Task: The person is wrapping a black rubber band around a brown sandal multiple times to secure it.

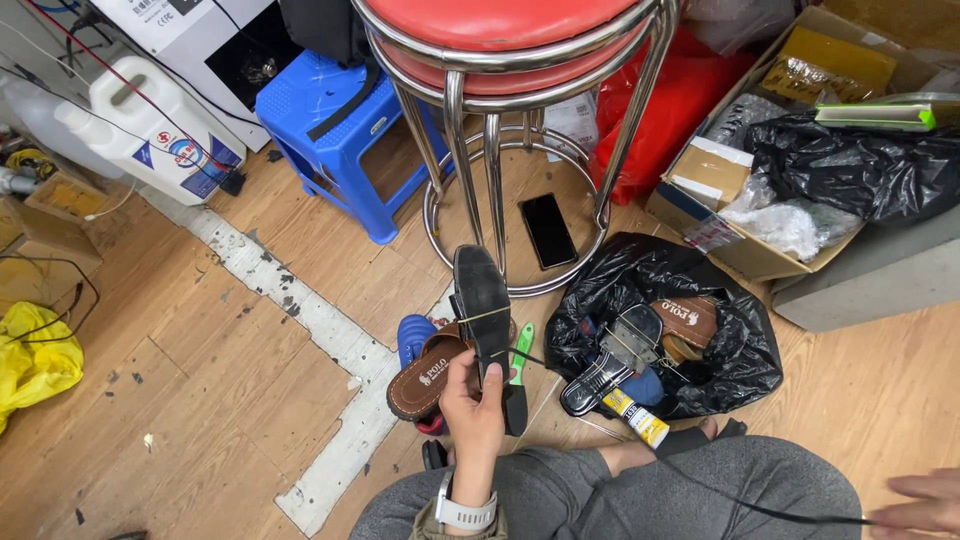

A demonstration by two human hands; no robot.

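While left hand (472, 400) grips sandal (483, 310), sole upright.

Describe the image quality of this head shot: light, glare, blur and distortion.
Head view: even indoor light with soft shadows; bright glare streaks on the chrome stool legs and sheen on the black plastic bag; wide-angle bending toward the edges; the left hand and the black sandal it holds are sharp; the right hand at the lower right corner is blurred and cut off.
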